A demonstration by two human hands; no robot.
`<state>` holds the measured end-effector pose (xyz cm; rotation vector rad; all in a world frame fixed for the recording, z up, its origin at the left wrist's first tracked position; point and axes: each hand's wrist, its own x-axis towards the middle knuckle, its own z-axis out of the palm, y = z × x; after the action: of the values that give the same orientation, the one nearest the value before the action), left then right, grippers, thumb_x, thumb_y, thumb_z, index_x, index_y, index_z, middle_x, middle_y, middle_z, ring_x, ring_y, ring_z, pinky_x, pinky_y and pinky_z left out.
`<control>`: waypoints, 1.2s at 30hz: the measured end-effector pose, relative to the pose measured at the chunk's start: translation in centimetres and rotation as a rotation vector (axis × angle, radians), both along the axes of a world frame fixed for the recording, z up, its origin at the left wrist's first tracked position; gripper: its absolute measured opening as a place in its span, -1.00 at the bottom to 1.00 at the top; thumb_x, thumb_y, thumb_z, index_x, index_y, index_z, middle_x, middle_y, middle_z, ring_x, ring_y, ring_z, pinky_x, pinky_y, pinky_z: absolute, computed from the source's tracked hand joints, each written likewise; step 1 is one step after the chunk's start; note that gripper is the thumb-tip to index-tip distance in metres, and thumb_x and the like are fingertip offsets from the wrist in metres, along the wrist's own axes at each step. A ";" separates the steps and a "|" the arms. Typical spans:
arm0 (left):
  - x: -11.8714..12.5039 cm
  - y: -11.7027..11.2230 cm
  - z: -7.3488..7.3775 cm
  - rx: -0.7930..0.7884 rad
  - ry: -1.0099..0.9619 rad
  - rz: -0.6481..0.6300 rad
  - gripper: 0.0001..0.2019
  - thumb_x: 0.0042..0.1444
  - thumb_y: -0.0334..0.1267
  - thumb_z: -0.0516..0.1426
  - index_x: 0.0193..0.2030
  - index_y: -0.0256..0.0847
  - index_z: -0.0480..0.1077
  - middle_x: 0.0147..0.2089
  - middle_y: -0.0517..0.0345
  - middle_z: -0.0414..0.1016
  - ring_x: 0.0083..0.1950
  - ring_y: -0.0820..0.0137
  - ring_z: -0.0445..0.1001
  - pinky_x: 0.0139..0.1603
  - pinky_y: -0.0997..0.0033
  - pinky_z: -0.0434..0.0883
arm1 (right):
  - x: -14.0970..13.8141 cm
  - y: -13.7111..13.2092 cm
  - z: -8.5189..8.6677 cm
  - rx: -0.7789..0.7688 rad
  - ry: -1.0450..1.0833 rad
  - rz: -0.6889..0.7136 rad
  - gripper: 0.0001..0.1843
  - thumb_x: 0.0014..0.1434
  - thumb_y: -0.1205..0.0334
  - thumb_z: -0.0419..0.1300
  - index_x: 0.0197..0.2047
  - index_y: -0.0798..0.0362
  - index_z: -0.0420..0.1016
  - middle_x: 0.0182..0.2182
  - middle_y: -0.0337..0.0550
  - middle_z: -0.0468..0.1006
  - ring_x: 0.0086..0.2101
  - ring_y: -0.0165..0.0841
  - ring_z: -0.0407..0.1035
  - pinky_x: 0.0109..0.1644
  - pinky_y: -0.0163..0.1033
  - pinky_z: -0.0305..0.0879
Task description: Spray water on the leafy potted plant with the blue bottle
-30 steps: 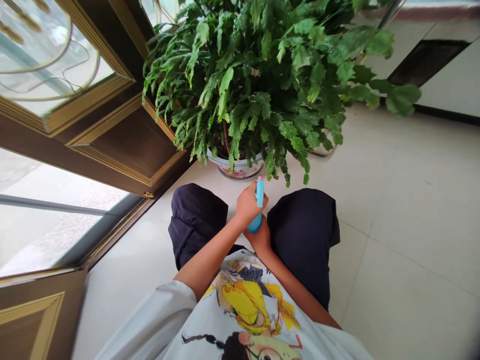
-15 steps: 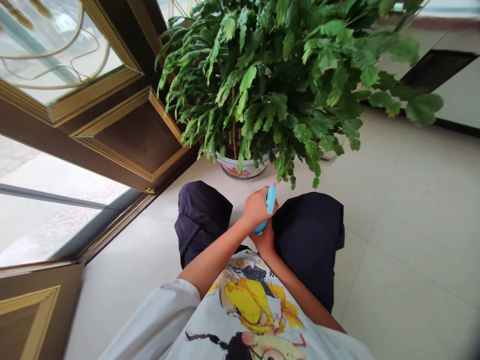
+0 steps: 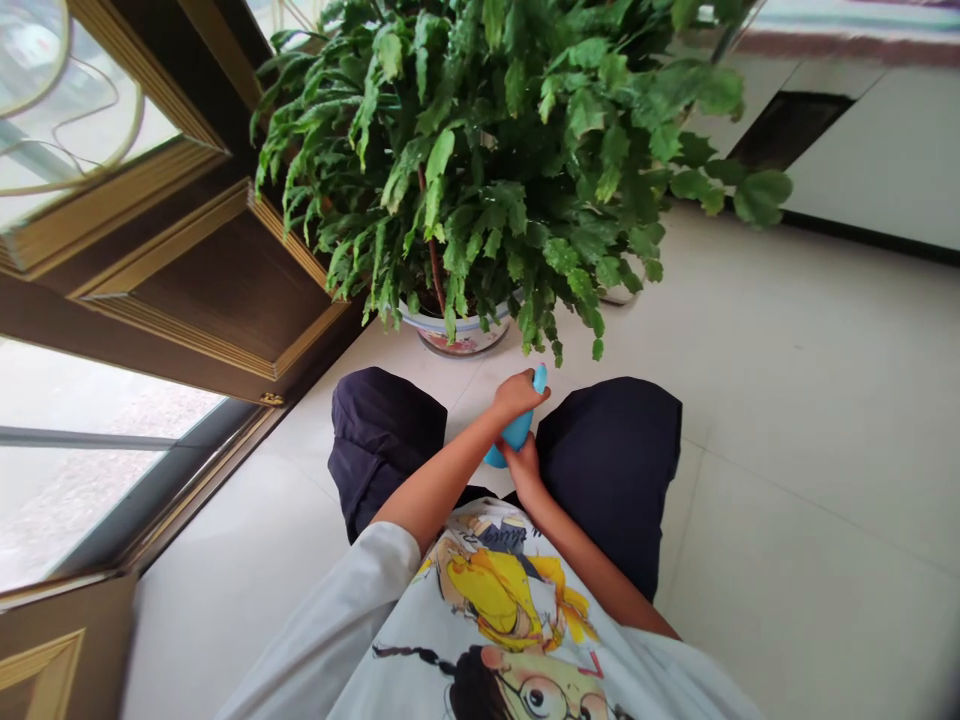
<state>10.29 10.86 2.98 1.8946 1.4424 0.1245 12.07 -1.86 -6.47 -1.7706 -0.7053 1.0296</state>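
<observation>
A light blue spray bottle (image 3: 517,430) is held between my knees, tilted, its head with a bit of pink at the tip pointing toward the plant. My left hand (image 3: 516,394) is closed around its upper part, just below the head. Lower down, my right hand (image 3: 526,462) grips the body of the bottle; part of the blue base shows beside the fingers. Just ahead, a large leafy green plant (image 3: 480,190) with wet-looking spots on its leaves grows in a patterned ceramic pot (image 3: 461,338).
A brown door (image 3: 202,280) with gold trim and a glass pane stands open on the left, beside a threshold. Pale floor tiles (image 3: 787,430) extend to the right. At the back right is a white cabinet (image 3: 885,150) with a dark opening.
The view has turned right, so the plant and door appear farther left. My hands have tilted the bottle, and more of its blue body now shows between them.
</observation>
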 end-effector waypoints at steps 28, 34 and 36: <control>2.3 -0.3 -0.1 0.055 -0.189 0.125 -0.80 0.23 -0.16 0.08 -0.16 -0.15 0.48 -0.15 0.02 0.62 -0.10 0.23 0.57 -0.07 0.32 0.41 | 3.3 0.4 1.0 -0.050 -0.137 -0.125 -0.37 -0.19 -0.13 0.38 -0.12 -0.02 0.32 -0.19 -0.02 0.59 -0.18 -0.05 0.53 -0.15 -0.04 0.43; 2.5 -0.3 -0.1 0.072 -0.137 0.133 -0.81 0.19 -0.18 0.10 -0.19 -0.19 0.49 -0.18 -0.03 0.62 -0.10 0.21 0.58 -0.07 0.31 0.41 | 3.2 0.3 1.1 -0.047 -0.147 -0.112 -0.38 -0.14 -0.15 0.35 -0.09 0.01 0.34 -0.18 0.01 0.60 -0.16 -0.06 0.55 -0.15 -0.06 0.44; 2.5 -0.4 -0.2 0.065 -0.138 0.148 -0.81 0.18 -0.20 0.10 -0.20 -0.19 0.50 -0.19 -0.03 0.62 -0.11 0.21 0.58 -0.07 0.31 0.41 | 3.2 0.3 1.2 -0.043 -0.149 -0.111 -0.38 -0.13 -0.14 0.35 -0.09 0.02 0.33 -0.16 0.02 0.60 -0.15 -0.04 0.54 -0.13 -0.04 0.45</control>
<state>12.74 10.49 2.79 1.7918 1.4984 0.3704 15.24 -1.57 -5.29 -1.9162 -0.6718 0.8504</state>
